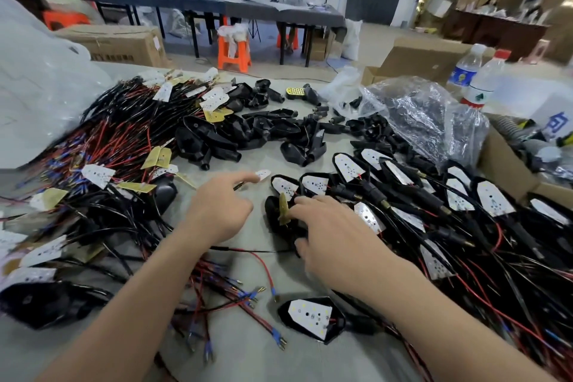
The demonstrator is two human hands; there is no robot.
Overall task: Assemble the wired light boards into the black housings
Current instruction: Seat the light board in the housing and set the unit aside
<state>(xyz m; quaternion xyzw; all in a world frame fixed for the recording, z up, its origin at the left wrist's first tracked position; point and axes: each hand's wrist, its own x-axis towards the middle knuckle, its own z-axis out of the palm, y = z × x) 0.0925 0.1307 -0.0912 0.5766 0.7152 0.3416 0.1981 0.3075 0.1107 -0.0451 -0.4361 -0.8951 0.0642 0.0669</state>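
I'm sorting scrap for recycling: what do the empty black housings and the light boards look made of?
Empty black housings: likely moulded plastic, smooth semi-gloss with soft highlights. Light boards: thin rigid sheet, matt white face with small dots, yellowish-tan back, probably coated circuit board; core material not visible.

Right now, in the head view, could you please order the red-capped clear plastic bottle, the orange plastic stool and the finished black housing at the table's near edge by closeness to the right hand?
1. Finished black housing: near edge of the table, close by the right hand.
2. Red-capped bottle: far right side.
3. Orange stool: floor beyond the table.
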